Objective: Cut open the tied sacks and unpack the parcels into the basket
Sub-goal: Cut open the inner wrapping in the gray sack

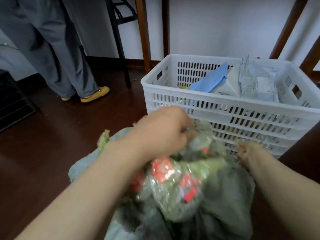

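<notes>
Sack opening judged in hand. Sack (216, 205) lies on floor (69, 135) just before basket (173, 94); its bunched neck is grasped by left grip (161, 129); right grip (249, 153) is blurred at the rim, hold cannot be told. Long axis runs toward basket, mouth pointed there. Next: mouth to be spread, contents lifted over to the parcels (249, 84).

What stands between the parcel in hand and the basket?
Only the near wall of the basket, right behind the sack; the parcel in the left hand must go up over it. Parcels already lie in the right half; the left looks freer.
</notes>
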A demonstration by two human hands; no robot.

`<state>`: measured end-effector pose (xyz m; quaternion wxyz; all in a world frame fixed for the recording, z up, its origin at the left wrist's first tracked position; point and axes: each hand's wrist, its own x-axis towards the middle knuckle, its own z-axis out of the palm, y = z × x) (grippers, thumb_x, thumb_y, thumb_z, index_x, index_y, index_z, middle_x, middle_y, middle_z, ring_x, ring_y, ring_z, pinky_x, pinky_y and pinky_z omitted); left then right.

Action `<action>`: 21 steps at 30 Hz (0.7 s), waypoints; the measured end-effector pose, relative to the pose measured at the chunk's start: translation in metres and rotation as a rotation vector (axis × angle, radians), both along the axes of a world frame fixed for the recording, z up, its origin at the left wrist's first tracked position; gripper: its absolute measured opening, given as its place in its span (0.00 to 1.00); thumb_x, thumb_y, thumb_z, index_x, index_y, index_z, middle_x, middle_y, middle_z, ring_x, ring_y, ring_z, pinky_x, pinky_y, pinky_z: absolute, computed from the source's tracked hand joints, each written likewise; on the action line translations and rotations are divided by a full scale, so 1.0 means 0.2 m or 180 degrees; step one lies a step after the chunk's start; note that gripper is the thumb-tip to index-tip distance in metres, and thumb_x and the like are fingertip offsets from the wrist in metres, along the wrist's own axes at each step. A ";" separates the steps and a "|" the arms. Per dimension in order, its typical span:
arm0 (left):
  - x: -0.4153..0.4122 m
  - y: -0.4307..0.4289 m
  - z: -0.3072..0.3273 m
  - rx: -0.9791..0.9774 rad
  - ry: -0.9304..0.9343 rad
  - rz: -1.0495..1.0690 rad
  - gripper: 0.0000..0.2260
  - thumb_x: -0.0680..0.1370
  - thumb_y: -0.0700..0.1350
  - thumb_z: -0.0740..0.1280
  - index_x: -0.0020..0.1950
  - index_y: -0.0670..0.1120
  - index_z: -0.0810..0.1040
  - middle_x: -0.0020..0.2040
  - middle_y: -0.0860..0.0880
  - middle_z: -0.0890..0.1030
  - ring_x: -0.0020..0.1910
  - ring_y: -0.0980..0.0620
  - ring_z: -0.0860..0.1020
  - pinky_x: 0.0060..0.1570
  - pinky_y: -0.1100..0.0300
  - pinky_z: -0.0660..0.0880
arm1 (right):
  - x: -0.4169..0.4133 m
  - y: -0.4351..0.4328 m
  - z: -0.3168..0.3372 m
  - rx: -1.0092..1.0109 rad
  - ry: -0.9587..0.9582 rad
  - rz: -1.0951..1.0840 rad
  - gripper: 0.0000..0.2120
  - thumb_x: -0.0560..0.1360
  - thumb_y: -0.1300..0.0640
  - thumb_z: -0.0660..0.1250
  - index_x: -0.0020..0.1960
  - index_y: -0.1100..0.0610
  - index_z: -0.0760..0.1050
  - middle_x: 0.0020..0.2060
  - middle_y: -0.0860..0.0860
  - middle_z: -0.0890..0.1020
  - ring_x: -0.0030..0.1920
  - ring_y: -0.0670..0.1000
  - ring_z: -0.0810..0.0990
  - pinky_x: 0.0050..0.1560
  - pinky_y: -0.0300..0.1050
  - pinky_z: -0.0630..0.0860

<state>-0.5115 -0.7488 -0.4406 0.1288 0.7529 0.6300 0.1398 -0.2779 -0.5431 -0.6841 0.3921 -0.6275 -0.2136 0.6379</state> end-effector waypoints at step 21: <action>-0.35 0.15 -0.25 0.0970 -0.0916 0.2033 0.14 0.70 0.47 0.74 0.55 0.52 0.79 0.59 0.43 0.75 0.59 0.40 0.74 0.59 0.52 0.72 | -0.48 -0.48 1.04 0.1171 0.0087 0.2848 0.14 0.63 0.66 0.72 0.48 0.61 0.79 0.28 0.49 0.79 0.24 0.42 0.66 0.20 0.32 0.59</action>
